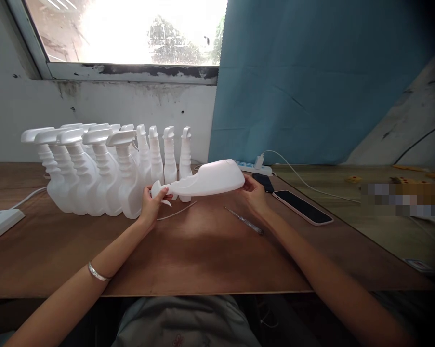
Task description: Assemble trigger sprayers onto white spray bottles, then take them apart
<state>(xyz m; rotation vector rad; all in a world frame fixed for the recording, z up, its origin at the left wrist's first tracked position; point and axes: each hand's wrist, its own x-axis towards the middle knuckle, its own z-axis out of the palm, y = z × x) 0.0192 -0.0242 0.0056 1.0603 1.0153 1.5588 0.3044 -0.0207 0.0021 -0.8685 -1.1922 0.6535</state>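
A white spray bottle [217, 178] is held on its side above the table, its trigger head to the left and its base to the right. My left hand [152, 202] is closed around the trigger head and neck. At the other end, the fingers of my right hand [252, 193] grip the bottle's base. Beneath the bottle, a thin pale tube [177, 211] lies on the brown table [188, 260]. A screwdriver [244, 220] with a clear handle rests on the tabletop near my right wrist.
Several upright white spray bottles [128, 188] stand in rows at the back left. A phone [304, 207] and a dark flat object [262, 182] lie right of my right hand. Behind is a power strip [255, 167] with a plugged-in charger; another power strip [4, 224] sits at far left.
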